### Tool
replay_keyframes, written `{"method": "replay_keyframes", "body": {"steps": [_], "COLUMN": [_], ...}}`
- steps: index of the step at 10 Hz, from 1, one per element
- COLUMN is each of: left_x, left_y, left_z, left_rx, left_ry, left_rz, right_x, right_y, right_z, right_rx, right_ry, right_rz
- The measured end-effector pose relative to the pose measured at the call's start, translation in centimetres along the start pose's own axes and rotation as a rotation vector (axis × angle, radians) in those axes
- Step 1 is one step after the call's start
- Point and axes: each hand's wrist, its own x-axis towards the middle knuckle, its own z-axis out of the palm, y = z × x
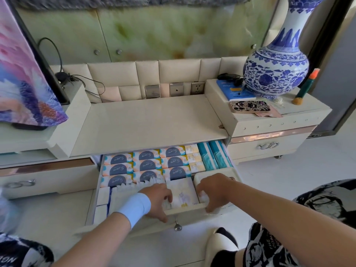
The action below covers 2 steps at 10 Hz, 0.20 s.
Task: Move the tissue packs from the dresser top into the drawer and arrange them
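A single head-worn wide-angle view looks forward and steeply down, close above the open drawer; its edges curve and seem slightly blurred.

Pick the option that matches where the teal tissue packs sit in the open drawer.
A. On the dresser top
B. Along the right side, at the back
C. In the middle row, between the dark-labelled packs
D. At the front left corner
B: the teal tissue packs stand along the right wall of the drawer toward the back, right of the small yellow packs.
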Motion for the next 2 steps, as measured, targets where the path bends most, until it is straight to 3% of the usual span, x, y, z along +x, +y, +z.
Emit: {"method": "replay_keyframes", "body": {"steps": [2], "left_x": [-0.04], "left_y": [-1.94], "left_z": [-0.57], "left_rx": [-0.214], "left_ry": [0.232], "left_rz": [-0.113], "right_x": [0.93], "right_y": [0.25], "right_z": [-0.54], "right_rx": [0.014], "right_ry": [0.155], "right_rz": [0.255]}}
